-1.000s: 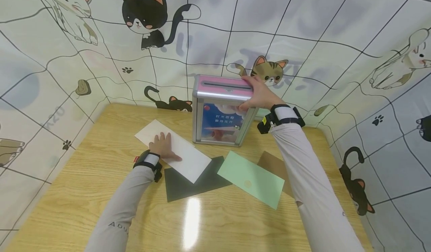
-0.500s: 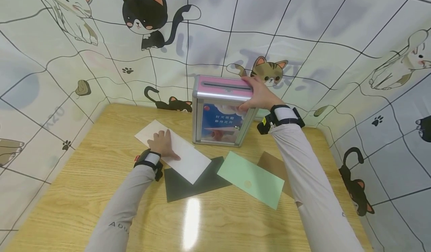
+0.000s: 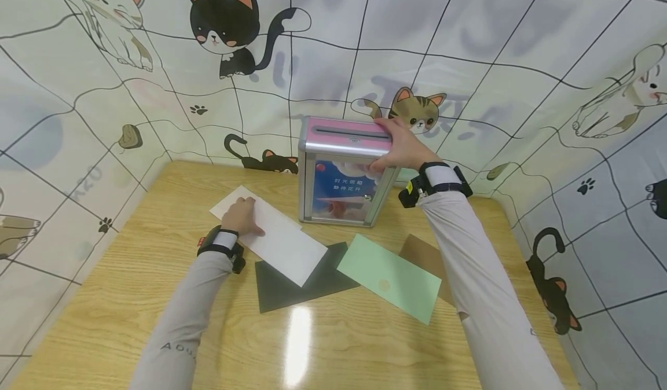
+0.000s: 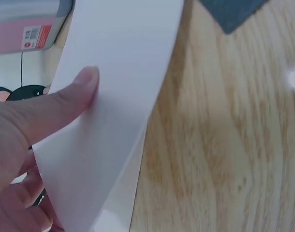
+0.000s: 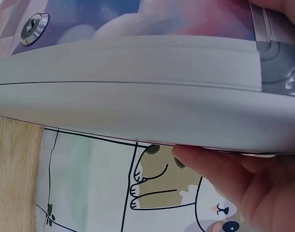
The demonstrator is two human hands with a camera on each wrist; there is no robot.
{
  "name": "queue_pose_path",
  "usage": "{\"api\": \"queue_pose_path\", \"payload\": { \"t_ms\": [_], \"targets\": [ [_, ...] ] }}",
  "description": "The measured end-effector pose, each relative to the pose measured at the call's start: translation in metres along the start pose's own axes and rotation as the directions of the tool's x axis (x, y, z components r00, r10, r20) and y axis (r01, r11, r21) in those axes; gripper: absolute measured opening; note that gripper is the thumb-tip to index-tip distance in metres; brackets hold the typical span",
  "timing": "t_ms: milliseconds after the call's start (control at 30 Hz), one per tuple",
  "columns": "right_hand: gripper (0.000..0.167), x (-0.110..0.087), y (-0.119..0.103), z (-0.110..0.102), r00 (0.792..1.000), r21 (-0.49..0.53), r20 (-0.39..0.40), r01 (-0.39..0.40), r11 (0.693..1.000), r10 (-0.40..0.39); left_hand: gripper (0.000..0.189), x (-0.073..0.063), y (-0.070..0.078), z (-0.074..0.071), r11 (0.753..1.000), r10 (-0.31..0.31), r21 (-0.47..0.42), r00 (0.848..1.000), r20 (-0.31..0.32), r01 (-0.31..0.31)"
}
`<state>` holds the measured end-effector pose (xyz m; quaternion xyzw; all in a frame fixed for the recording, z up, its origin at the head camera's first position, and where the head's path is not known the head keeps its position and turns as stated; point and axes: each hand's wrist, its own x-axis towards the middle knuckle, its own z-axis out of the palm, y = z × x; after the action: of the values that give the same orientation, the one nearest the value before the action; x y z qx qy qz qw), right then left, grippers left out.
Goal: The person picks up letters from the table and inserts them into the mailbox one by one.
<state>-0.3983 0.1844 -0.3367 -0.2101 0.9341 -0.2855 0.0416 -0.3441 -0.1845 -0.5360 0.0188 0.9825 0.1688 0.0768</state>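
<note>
My left hand (image 3: pixel 241 216) pinches the far left end of a white envelope-shaped paper (image 3: pixel 292 248). In the left wrist view the thumb lies on top of this bent white paper (image 4: pixel 113 87), fingers curled at its edge; a second white sheet (image 4: pixel 130 193) shows beneath. At the back stands an upright letter box (image 3: pixel 339 190) with a pink slotted top, metal frame and clear front with a small lock. My right hand (image 3: pixel 401 145) grips its top right corner, thumb on the front. The right wrist view shows fingers behind the box's grey side (image 5: pixel 128 106).
A dark envelope (image 3: pixel 312 291) lies partly under the white paper. To its right a pale green envelope (image 3: pixel 391 280) with a round seal overlaps a brown envelope (image 3: pixel 414 246). Behind the wooden table (image 3: pixel 156 303) hangs a cat-patterned curtain (image 3: pixel 333 31).
My left hand has shifted left and back along the white paper, from lying spread on it to pinching its end. My right hand and the letter box have stayed put.
</note>
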Motion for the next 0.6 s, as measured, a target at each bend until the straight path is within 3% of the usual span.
{"api": "queue_pose_path", "payload": {
  "t_ms": [333,600],
  "targets": [
    [0.105,-0.002,-0.003,-0.001,1.0,0.01,0.007,-0.004,1.0,0.004,0.056,-0.004,-0.005,-0.012,0.998,0.013,-0.069,0.999,0.03,-0.011],
    [0.105,-0.001,-0.003,0.0,1.0,0.009,0.005,-0.008,1.0,0.008,0.043,-0.003,-0.013,-0.013,0.993,0.044,-0.114,0.998,0.046,-0.038]
  ]
}}
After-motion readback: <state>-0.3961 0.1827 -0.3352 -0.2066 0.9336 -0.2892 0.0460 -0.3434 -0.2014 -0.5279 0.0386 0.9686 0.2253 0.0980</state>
